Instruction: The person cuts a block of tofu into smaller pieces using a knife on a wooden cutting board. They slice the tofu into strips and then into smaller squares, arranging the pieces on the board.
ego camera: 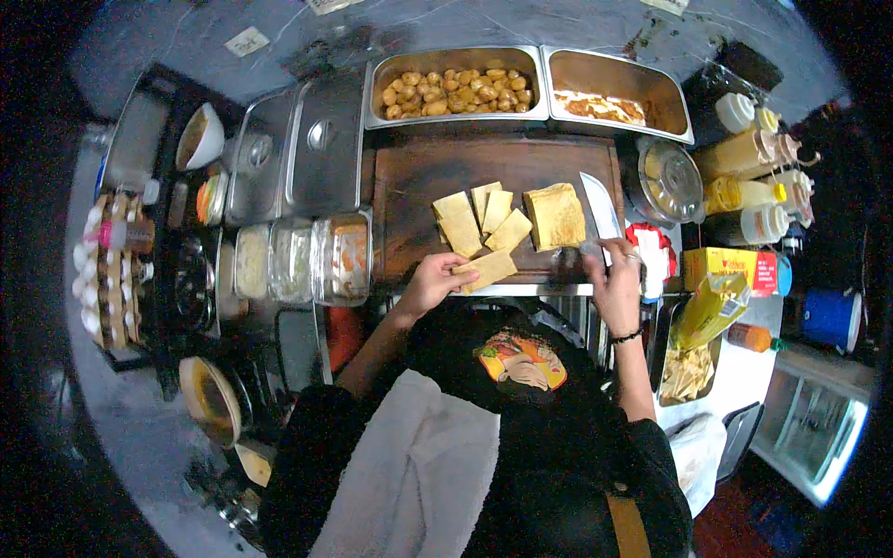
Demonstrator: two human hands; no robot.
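Note:
My left hand [437,282] pinches a flat, pale yellow slice [491,270] near the front edge of a dark wooden cutting board [418,164]. Several similar slices [460,223] lie loosely behind it. Right of them sits a squarish stack [556,216] of the same yellow food, perhaps tofu skin. A knife [601,204] with a broad blade lies along the board's right side, its handle end toward me. My right hand [618,279] is at that end, fingers bent; whether it grips the handle is unclear.
Behind the board stand a steel pan of small potatoes [457,94] and a pan with reddish-white residue [614,84]. Lidded steel pans [324,153], glass containers [342,258] and an egg tray [115,272] are at left. Squeeze bottles [739,157], a clear-lidded bowl [666,181] and a yellow-red box [729,268] stand right.

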